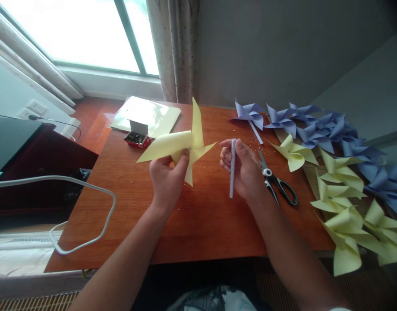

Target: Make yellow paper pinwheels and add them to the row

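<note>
My left hand (169, 177) grips a yellow paper pinwheel (172, 144) near its centre, with the thumb on the middle and the blades fanning out around it. In my right hand (245, 168) a thin pale stick (232, 172) is pinched upright between thumb and fingers. The stick and the pinwheel are apart, both raised over the wooden table. Black-handled scissors (276, 181) lie just right of my right hand, partly hidden by the wrist.
Several blue pinwheels (315, 125) and yellow pinwheels (344, 229) crowd the right side. One blue pinwheel (249, 113) has a stick. A small red open box (137, 139) and paper sheets (149, 112) lie at back left. A white cable (111, 194) loops over the left edge.
</note>
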